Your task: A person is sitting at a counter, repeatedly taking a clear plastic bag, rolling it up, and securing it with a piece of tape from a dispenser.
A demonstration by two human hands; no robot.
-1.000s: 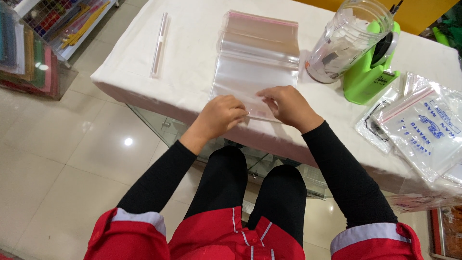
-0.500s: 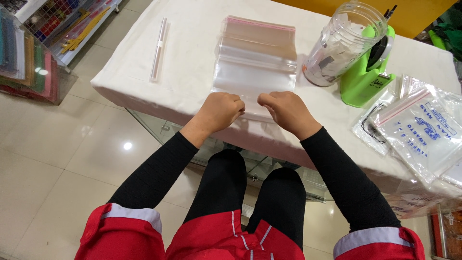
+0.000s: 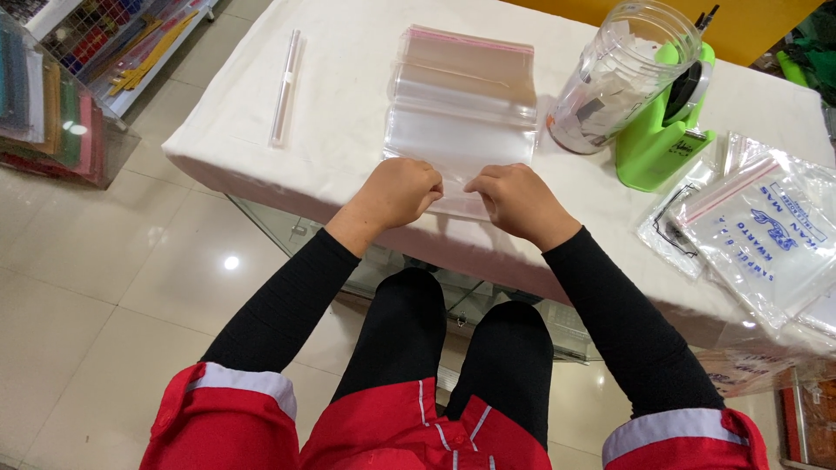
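Both grips pinched on the clear plastic bag (image 3: 461, 196) at the table (image 3: 348, 113) near edge: left hand (image 3: 396, 193), right hand (image 3: 514, 202). Risk: slick film slips or creases if pulled unevenly.

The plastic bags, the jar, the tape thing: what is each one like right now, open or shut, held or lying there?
Clear bags: lying flat in a stack; near edge pinched.
Left hand: grip shut on the bag edge.
Right hand: grip shut on the same edge.
Clear jar: upright, no lid.
Green tape dispenser: standing, untouched.
Printed bags: lying loose.
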